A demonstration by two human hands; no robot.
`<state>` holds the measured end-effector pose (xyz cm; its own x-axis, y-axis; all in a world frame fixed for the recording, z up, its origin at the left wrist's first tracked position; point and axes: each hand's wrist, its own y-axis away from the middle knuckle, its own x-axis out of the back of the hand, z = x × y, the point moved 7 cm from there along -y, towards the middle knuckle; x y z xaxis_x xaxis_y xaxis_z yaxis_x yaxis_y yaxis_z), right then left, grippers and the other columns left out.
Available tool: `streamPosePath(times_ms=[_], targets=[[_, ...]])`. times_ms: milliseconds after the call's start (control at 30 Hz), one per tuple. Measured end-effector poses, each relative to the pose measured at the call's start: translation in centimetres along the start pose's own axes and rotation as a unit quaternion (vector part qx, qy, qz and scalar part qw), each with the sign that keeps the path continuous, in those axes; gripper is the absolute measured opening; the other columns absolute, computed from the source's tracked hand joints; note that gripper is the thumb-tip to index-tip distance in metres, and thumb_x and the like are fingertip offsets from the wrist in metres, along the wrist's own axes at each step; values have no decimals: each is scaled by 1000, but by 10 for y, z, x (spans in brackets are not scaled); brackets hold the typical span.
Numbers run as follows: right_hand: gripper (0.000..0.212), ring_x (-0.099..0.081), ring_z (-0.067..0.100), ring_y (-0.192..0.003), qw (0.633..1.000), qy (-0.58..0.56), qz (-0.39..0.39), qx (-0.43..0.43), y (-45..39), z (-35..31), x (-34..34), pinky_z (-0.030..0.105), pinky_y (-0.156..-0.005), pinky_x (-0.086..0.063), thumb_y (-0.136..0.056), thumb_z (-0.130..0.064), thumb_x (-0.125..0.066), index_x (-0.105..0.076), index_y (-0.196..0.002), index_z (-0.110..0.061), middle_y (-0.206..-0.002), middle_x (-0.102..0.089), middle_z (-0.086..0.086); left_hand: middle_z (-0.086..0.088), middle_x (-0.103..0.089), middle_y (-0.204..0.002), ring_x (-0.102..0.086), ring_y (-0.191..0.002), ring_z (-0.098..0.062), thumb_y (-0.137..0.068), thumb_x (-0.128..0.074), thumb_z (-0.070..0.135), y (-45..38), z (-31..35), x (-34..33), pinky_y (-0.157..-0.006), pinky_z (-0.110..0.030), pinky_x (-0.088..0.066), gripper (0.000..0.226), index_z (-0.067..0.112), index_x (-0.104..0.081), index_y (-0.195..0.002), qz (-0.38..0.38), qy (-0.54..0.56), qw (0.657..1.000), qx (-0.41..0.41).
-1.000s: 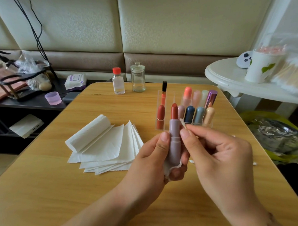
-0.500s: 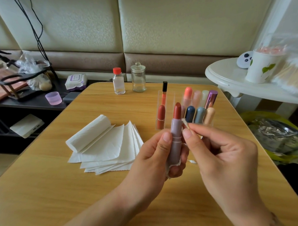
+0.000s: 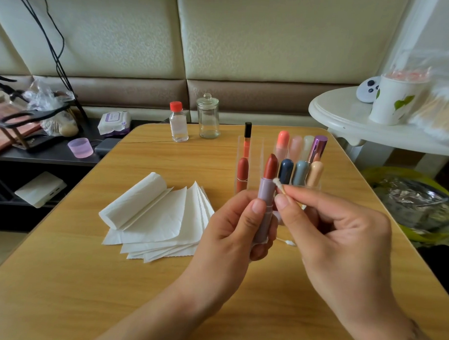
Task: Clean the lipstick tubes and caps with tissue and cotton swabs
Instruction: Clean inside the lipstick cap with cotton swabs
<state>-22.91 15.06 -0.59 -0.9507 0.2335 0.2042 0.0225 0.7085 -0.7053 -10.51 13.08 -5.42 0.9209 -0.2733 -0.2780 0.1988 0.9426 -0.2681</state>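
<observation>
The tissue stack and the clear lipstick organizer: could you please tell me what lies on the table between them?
In the head view, only bare wooden table shows between the tissue stack and the clear lipstick organizer; nothing lies there.

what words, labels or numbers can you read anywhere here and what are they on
None can be read.
Wet wipes pack: purple label with print, too blurred to read.
Paper cup: only a green leaf design, no lettering visible.
Red-capped bottle: no label visible.
Lilac lipstick tube in the left hand: no print visible.
</observation>
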Motion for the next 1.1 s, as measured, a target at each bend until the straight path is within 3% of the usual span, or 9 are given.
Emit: streamPosePath(times_ms=[167,267,333,400,500,600,767,1100], targets=[[17,-48,19,-46,1000,1,-4,6,1,2,-1,30,-45,-46,-89,-31,-67,-71,-105,-34,-53,-60,7,5,-46,-65,-34,-59,-12,-94,-58,39,-1,4,2,-52,-22,-29,33,7,-61,-99,17,-36,999,-10],[19,-56,12,-49,1000,10,-6,11,0,2,-1,19,-49,-48,-89,-30,-68,-72,-107,-30,-57,-64,-5,9,-47,-64,-34,-59,-12,-92,-53,40,-2,2,5,-53,-24,-29,42,1,-59,-103,32,-48,998,-7],[20,-68,2,-65,999,1,-23,22,-1,-2,-3,14,-59,-53,-90,-26,-70,-72,-110,-25,-78,-74,-16,2,-46,-64,-35,-59,-13,-92,-47,42,0,-1,7,-55,-26,-30,41,3,-61,-96,38,-32,999,0],[19,-71,2,-73,998,5,-49,47,-2,-7,-8,15,-61,-54,-91,-23,-70,-74,-109,-20,-88,-75,-13,-15,-43,-72,-36,-59,-15,-93,-44,42,2,-7,9,-58,-30,-27,44,1,-60,-92,37,18,998,38],[12,-71,3,-71,997,-18,-60,41,-2,-6,-10,16,-60,-54,-92,-16,-70,-76,-103,-15,-83,-75,-6,-12,-48,-75,-38,-58,-16,-95,-44,40,2,-12,5,-65,-34,-28,39,6,-63,-94,-2,156,983,96],[12,-74,12,-69,994,-98,-50,-22,-2,3,-10,23,-61,-58,-93,-9,-66,-75,-100,-12,-79,-75,-5,-2,-49,-75,-36,-57,-14,-98,-39,39,2,-9,-2,-60,-28,-31,38,13,-66,-93,-47,234,965,110],[12,-73,9,-64,992,-118,-25,-49,-5,2,-6,15,-60,-56,-91,-10,-63,-73,-97,-16,-81,-76,-8,1,-49,-74,-37,-54,-11,-101,-34,39,3,-11,-7,-56,-25,-31,43,13,-68,-103,-78,265,952,128],[15,-73,8,-66,996,-85,-3,-41,-7,1,-2,16,-65,-55,-90,-14,-66,-72,-96,-27,-81,-75,-11,0,-49,-75,-38,-55,-10,-101,-34,39,7,-13,-13,-56,-24,-30,42,14,-67,-105,-113,265,948,137]])
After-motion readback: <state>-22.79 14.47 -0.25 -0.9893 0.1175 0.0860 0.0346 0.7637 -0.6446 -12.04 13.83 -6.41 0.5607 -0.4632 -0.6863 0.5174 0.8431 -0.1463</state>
